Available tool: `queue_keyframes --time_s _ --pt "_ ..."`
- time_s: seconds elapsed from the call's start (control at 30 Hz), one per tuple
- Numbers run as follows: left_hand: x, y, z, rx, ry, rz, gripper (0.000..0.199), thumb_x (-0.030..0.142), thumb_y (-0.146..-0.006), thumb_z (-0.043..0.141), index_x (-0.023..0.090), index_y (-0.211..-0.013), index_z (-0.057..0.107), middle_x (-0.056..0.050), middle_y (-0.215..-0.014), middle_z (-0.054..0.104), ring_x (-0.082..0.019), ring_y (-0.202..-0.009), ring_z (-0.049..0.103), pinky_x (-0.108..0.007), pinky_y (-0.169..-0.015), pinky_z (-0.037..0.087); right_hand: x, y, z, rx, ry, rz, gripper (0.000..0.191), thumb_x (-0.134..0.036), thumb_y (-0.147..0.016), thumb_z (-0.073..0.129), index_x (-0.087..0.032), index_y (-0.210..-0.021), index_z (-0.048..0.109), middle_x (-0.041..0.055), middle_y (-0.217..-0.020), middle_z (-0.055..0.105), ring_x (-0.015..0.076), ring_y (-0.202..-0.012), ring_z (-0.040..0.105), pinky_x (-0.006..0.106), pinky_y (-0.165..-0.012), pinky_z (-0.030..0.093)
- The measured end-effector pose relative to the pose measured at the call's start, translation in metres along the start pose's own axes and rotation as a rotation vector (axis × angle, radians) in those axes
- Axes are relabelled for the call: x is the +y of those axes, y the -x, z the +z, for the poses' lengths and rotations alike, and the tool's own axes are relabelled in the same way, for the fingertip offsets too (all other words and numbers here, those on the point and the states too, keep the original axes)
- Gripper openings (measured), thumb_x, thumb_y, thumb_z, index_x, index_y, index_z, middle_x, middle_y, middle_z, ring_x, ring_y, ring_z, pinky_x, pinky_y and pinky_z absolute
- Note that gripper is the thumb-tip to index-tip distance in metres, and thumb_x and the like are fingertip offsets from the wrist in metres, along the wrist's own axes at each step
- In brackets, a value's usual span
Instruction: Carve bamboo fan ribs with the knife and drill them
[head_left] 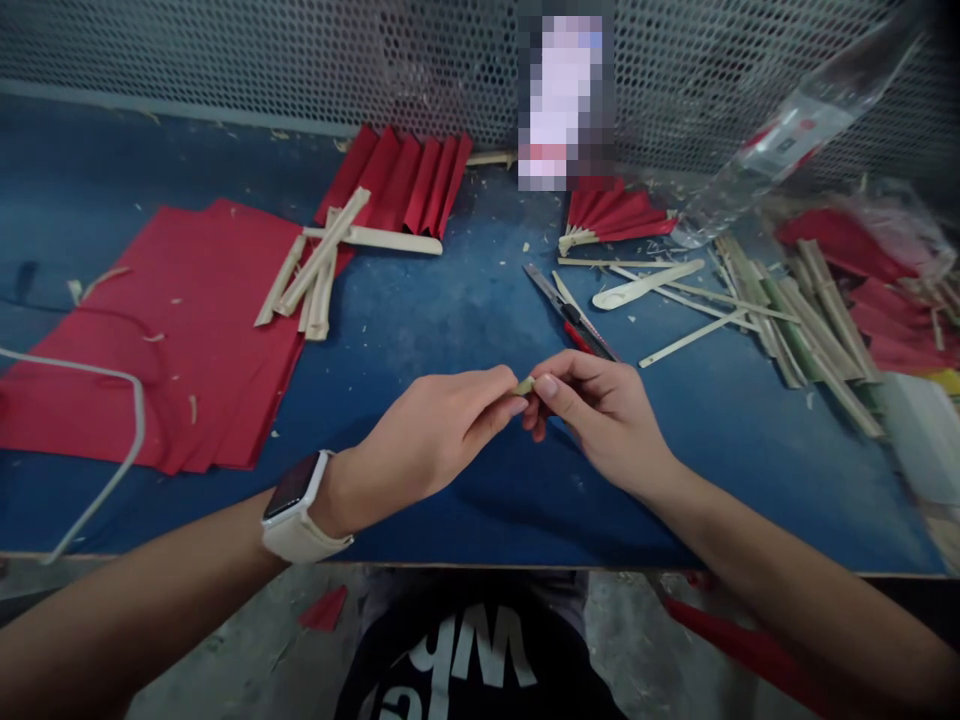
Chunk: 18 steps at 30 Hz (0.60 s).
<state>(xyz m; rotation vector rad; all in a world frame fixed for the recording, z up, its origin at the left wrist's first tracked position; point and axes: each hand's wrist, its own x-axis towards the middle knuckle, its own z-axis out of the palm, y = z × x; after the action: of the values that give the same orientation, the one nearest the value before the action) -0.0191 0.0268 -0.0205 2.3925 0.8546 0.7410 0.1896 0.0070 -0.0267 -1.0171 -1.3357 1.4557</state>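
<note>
Near the front middle of the blue table [420, 340], my left hand [442, 425] and my right hand [592, 415] meet fingertip to fingertip. Between them they pinch a small pale green strip [524, 386]; most of it is hidden by the fingers. A watch is on my left wrist. Just beyond my right hand lies a red and black utility knife [574, 318] with its blade out. To its right, thin sticks and a pale flat wooden piece [649, 285] lie crossed on the table.
Red paper sheets [165, 340] lie at left, with split bamboo pieces [322, 260] beside them. Pleated red paper [409, 185] and a small red fan [615, 215] are at the back. A plastic bottle [795, 130], bamboo strips [817, 310] and a white cable [139, 410] are around.
</note>
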Motion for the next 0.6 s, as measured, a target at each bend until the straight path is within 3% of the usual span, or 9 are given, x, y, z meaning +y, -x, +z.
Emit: queue_keyframes --time_s 0.13,0.3,0.43,0.53,0.6 --pt "-0.001 0.0 0.001 0.01 -0.044 0.009 0.031 0.03 -0.115 0.042 0.019 -0.09 0.058 0.003 -0.075 0.065 -0.012 -0.062 0.059 -0.025 -0.058 0.039 0.003 -0.001 0.001 -0.01 -0.083 -0.004 0.03 -0.046 -0.096 0.076 -0.017 -0.09 0.069 0.0001 -0.072 0.071 0.0101 -0.061 0.067 0.022 -0.057 0.058" --pt "0.001 0.001 0.003 0.067 -0.065 0.004 0.033 0.033 -0.115 0.042 0.019 -0.091 0.06 0.002 -0.077 0.065 -0.012 -0.065 0.059 -0.025 -0.061 0.041 -0.001 0.0 0.004 0.026 0.037 -0.055 0.032 -0.05 -0.099 0.071 -0.019 -0.092 0.067 -0.0005 -0.073 0.069 0.0098 -0.06 0.063 0.024 -0.058 0.058" --pt "0.008 0.0 0.001 0.205 0.014 0.013 0.028 0.032 -0.112 0.051 0.019 -0.089 0.063 0.001 -0.077 0.062 -0.013 -0.071 0.059 -0.026 -0.064 0.044 0.002 0.002 0.008 0.026 0.059 -0.138 0.035 -0.052 -0.094 0.076 -0.022 -0.104 0.064 0.0026 -0.091 0.07 0.0129 -0.081 0.068 0.026 -0.072 0.061" --pt "0.013 -0.002 -0.004 0.297 0.182 0.056 0.023 0.034 -0.109 0.06 0.019 -0.092 0.067 0.001 -0.074 0.06 -0.013 -0.068 0.055 -0.025 -0.063 0.046 0.008 0.004 0.011 -0.13 0.001 -0.132 0.044 -0.044 -0.09 0.082 -0.024 -0.12 0.057 0.006 -0.113 0.068 0.017 -0.107 0.069 0.031 -0.093 0.061" --pt "0.015 -0.003 -0.008 0.321 0.261 0.123 0.021 0.037 -0.106 0.066 0.02 -0.095 0.072 0.0 -0.075 0.063 -0.014 -0.071 0.056 -0.027 -0.067 0.049 0.01 0.005 0.012 -0.293 0.021 -0.174 0.039 -0.037 -0.092 0.079 -0.024 -0.121 0.057 0.0062 -0.118 0.067 0.0179 -0.114 0.067 0.033 -0.1 0.058"
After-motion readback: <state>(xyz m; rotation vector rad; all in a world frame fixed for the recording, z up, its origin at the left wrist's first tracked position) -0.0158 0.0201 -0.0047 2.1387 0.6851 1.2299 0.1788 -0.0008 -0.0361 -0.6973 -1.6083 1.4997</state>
